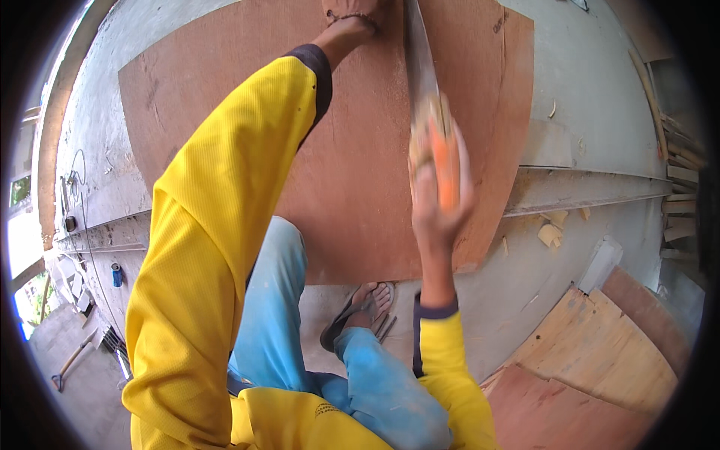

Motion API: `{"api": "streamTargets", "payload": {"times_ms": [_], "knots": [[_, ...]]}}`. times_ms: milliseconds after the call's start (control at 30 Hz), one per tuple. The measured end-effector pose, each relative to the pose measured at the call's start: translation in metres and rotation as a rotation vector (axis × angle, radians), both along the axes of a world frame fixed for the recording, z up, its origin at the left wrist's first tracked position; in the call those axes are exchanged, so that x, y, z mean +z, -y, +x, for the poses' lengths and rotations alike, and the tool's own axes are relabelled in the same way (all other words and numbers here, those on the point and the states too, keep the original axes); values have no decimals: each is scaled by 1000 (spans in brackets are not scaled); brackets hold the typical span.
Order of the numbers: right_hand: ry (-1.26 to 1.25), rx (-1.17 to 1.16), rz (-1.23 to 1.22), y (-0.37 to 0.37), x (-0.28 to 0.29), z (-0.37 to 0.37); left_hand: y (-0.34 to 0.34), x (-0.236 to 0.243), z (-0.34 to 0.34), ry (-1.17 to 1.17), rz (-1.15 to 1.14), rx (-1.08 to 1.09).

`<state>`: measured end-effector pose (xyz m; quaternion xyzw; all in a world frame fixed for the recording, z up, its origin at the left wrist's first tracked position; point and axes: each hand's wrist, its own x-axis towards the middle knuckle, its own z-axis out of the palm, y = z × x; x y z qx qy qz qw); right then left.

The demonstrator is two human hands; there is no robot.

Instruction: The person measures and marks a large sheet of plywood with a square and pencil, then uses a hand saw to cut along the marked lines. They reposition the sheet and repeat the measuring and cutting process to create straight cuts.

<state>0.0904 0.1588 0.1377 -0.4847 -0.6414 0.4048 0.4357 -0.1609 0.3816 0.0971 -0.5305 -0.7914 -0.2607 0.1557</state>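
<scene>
A large reddish-brown plywood sheet (345, 187) lies across a grey step. My left hand (351, 12), wearing a thin bracelet, is at the sheet's far part, cut off by the top edge, its fingers hard to see. My right hand (439, 184) grips the orange-and-tan handle of a handsaw (420, 52), whose long blade runs away from me along the right half of the sheet. The hand and handle are blurred. My bent left knee is at the sheet's near edge; my sandalled foot is on the floor below it.
Plywood offcuts (600, 345) lie at the lower right, with stacked timber (679, 195) behind. Small wood scraps (550, 235) sit near the step (581, 191). At the left are a blue can (117, 275), a thin cord and a long-handled tool (75, 360) on the floor.
</scene>
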Motion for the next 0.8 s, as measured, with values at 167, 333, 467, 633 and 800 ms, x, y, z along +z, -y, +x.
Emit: {"api": "streamTargets", "payload": {"times_ms": [167, 333, 467, 633, 800], "knots": [[27, 22, -14, 63, 2, 29, 10, 4, -3, 2, -61, -11], [52, -55, -156, 164, 24, 93, 1, 7, 12, 22, 0, -57], [-43, -39, -86, 43, 0, 22, 5, 18, 8, 27, -24, -31], [-46, 10, 23, 42, -5, 14, 8, 5, -3, -30, 71, -44], [69, -16, -114, 175, 30, 99, -6, 12, 4, 9, 31, -31]]}}
